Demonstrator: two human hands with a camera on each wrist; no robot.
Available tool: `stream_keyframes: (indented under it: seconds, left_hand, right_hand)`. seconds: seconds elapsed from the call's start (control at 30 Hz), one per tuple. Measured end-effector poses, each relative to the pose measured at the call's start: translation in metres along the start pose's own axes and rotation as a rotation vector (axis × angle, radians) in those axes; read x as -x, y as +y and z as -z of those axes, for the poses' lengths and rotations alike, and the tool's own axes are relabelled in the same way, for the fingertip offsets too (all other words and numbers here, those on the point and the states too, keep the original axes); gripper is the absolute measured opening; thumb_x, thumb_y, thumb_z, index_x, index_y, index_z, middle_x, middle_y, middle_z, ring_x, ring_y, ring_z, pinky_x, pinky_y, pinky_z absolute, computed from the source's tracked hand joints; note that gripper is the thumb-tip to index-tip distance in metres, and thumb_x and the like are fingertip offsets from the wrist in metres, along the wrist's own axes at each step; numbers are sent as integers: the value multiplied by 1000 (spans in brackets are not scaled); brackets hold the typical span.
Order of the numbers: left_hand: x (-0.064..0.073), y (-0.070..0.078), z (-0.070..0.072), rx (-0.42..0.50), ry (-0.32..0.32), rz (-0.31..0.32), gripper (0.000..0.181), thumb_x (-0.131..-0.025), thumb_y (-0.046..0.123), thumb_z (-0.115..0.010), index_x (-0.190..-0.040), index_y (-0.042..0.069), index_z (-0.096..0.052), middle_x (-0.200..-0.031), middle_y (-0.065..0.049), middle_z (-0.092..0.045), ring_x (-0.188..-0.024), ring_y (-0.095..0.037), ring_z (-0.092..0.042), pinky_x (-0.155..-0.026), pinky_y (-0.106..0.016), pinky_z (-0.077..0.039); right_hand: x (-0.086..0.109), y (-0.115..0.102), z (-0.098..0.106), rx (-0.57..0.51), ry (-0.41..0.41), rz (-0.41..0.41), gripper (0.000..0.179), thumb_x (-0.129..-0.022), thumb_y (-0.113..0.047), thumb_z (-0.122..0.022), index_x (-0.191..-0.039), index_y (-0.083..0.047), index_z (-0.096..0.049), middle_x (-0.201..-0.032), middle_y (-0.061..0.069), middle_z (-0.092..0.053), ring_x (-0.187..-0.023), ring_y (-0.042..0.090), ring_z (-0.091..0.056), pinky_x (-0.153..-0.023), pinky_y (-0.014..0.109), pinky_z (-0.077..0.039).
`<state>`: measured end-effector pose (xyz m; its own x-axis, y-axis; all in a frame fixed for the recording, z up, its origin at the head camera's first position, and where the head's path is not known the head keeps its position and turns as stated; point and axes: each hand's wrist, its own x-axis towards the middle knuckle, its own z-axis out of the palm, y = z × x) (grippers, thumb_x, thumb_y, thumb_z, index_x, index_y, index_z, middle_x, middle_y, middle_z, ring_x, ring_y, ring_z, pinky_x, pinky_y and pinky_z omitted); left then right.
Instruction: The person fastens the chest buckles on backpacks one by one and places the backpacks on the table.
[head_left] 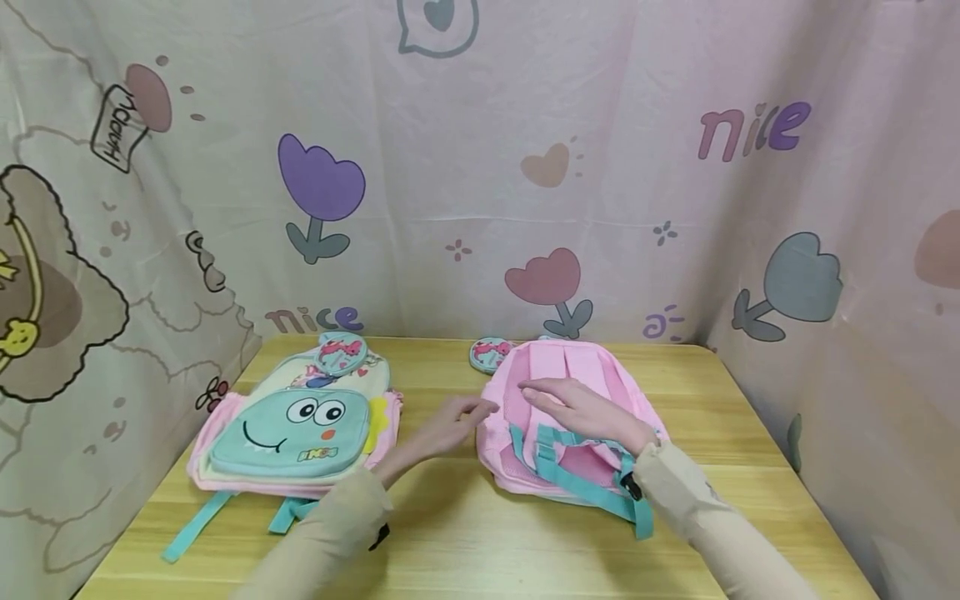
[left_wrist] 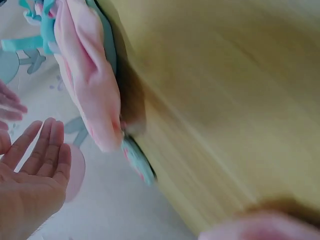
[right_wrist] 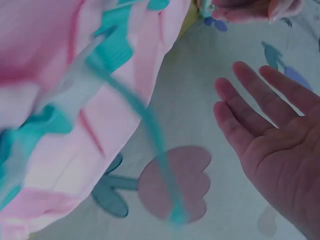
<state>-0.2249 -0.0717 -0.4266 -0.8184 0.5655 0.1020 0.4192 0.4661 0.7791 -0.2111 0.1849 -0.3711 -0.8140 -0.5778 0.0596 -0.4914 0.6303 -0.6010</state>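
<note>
- Pink backpack (head_left: 521, 408): right of ctr on the worktop (head_left: 442, 533), lying back-panel up, top end twd far edge.
- Looks: pale pink fabric, deeper-pink mesh areas, two wide pink shoulder straps (head_left: 547, 360) running down from top; sides rounded & a bit puffy.
- Teal webbing (head_left: 577, 486) lies loose across lower half, one end off the near-right side; blk buckle (head_left: 632, 486) nr right sleeve.
- Round teal charm (head_left: 490, 354) w/ pink-red motif: just beside pack's top-left.
- Right hand (head_left: 581, 408): open, fingers straight, nothing held; over the pack in head view, gap to it in right wrist view.
- Left hand (head_left: 453, 423): also open, empty, fingers extended; by pack's left edge, apart from it in left wrist view.
- Second backpack (head_left: 247, 475): left side, front up, cream & pink; teal pocket (head_left: 292, 437) w/ big eyes, smile, orange dot, yellow frill; similar round charm (head_left: 341, 354) on top; teal straps stick out at near end.
- Behind: pale cloth (head_left: 450, 133) w/ tulips, hearts, "nice" lettering.
</note>
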Motion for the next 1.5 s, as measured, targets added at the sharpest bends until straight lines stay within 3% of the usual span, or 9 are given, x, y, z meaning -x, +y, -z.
stream_keyframes:
  seconds: [0.23,0.5,0.6,0.8,0.93,1.03,1.3,1.5]
  left_hand:
    - [29,-13,40,-64,59,82,44,-109,35,-42,-135,7,-63,-140,-14,-63,-135,-36,-55,-113,-55,-42]
    - [61,-38,84,-170,122,27,35,-107,29,-49,-128,8,-68,-130,-14,-69,-126,-37,-61,-106,-59,-47]
    - [76,-49,97,-198,151,52,32,-104,30,-55,-127,13,-70,-130,-11,-70,-128,-37,-59,-107,-61,-45]
    - [106,-69,124,-259,209,126,38,-100,32,-63,-130,9,-67,-135,-16,-65,-129,-41,-56,-102,-61,-48]
    - [124,-87,142,-263,269,131,43,-96,31,-69,-129,4,-66,-136,-23,-63,-132,-47,-49,-107,-67,-38]
    - [136,-97,151,-255,309,138,43,-94,28,-72,-128,3,-66,-136,-25,-62,-138,-53,-40,-109,-73,-28]
    - [162,-112,167,-268,333,190,49,-90,30,-77,-130,3,-65,-144,-29,-53,-136,-54,-40,-104,-74,-31]
    - [175,-124,174,-388,368,178,51,-83,30,-83,-124,3,-69,-138,-35,-53,-129,-56,-43,-98,-75,-33]
  right_hand:
    - [-26,-16,-20,-4,-108,13,52,-107,-35,-44,-148,-3,-48,-148,14,-56,-138,31,-53,-117,50,-40]
    - [-53,-30,-53,-6,-153,25,54,-107,-38,-45,-149,-4,-47,-141,16,-62,-131,30,-59,-111,47,-46]
    - [-62,-36,-64,-26,-164,28,54,-107,-38,-46,-150,-5,-45,-142,17,-60,-132,30,-58,-111,47,-46]
    - [-79,-42,-87,-78,-181,18,54,-106,-38,-48,-150,-6,-45,-145,17,-58,-133,28,-57,-112,45,-46]
    - [-90,-46,-103,-122,-185,33,55,-105,-36,-50,-149,-4,-45,-145,19,-57,-132,30,-57,-111,42,-47]
    - [-95,-49,-115,-151,-193,31,54,-105,-36,-51,-148,-5,-46,-144,19,-58,-131,30,-58,-109,37,-49]
    - [-101,-52,-145,-186,-168,9,50,-104,-34,-54,-147,-9,-48,-139,19,-62,-123,30,-63,-102,31,-52]
    - [-101,-55,-162,-322,-128,-52,50,-102,-30,-58,-148,-15,-47,-136,18,-63,-118,28,-64,-96,32,-53]
